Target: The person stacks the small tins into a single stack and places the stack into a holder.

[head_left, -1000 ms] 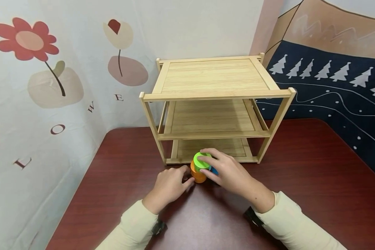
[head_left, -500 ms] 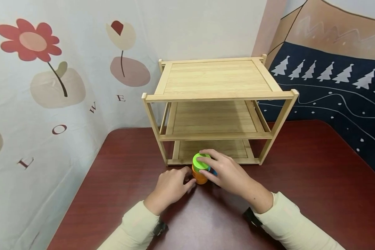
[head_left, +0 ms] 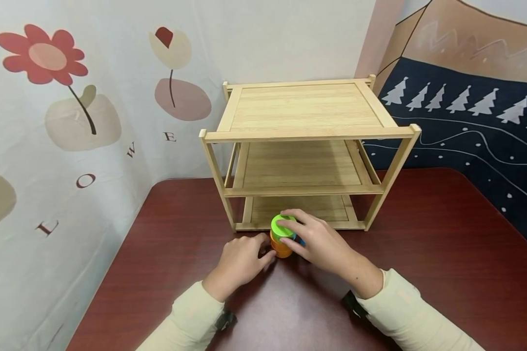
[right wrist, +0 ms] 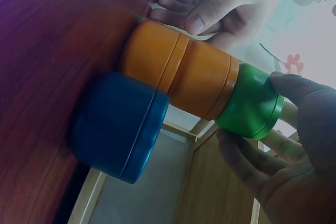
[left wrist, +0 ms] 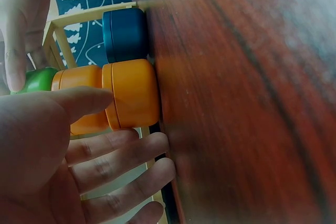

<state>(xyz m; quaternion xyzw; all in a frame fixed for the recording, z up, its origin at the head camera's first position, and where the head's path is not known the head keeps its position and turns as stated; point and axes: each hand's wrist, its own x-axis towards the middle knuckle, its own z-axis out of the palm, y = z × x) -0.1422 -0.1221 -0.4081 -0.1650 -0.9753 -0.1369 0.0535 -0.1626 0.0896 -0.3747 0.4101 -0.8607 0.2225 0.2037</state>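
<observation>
Two orange lidded tins, the lower one (left wrist: pixel 134 95) and the upper one (right wrist: pixel 205 80), stand stacked on the table with a green lidded tin (head_left: pixel 283 225) on top. My right hand (head_left: pixel 322 243) holds the green tin, thumb on one side and fingers on the other. Beside the lower orange tin is my left hand (head_left: pixel 241 261), its thumb and index fingertips right at the tin's left side and the other fingers loosely spread. A blue lidded tin (right wrist: pixel 118 124) rests on the table just right of the stack, mostly hidden behind my right hand in the head view.
A three-level wooden shelf (head_left: pixel 309 134) stands directly behind the tins, its lower front rail close to them. The dark red table (head_left: pixel 443 253) extends on both sides. Printed fabric walls (head_left: pixel 114 58) enclose the back and left.
The view has shifted slightly. The green tin has settled a little leftward, now lined up over the orange tins, and the right hand stays on it. The left hand stays beside the stack.
</observation>
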